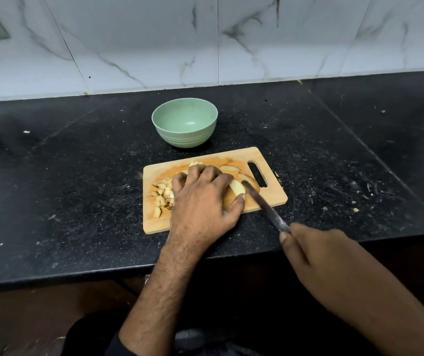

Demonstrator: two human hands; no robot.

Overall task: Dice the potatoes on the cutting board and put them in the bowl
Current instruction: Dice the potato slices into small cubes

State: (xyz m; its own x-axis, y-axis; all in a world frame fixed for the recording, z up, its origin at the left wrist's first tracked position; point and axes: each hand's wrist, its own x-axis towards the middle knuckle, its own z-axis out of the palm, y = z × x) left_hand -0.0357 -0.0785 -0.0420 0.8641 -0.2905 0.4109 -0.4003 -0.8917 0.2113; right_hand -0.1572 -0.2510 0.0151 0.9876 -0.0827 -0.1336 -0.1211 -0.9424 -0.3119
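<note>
Potato pieces on a wooden cutting board [270, 195], seen from the head view. The left hand [203, 199] lies over the middle of the board, fingers curled down onto a potato wedge [237, 187] and thumb pressed against its near end. Diced potato cubes [161, 195] are heaped just left of this hand, touching the board; further potato slices [229, 168] lie just beyond its fingers, toward the board's handle slot. The right hand [316, 255] grips the handle of a knife [265, 206], index finger along its top; the blade runs forward and leftward, its tip at the wedge beside the left thumb. Whether the edge has entered the potato cannot be told. A green bowl [184, 124] stands upright on the tabletop [77, 163] beyond the left hand, near the board's far edge but apart from it, with no potato in it. Pale crumbs speckle the dark tabletop to the right of the right hand.
</note>
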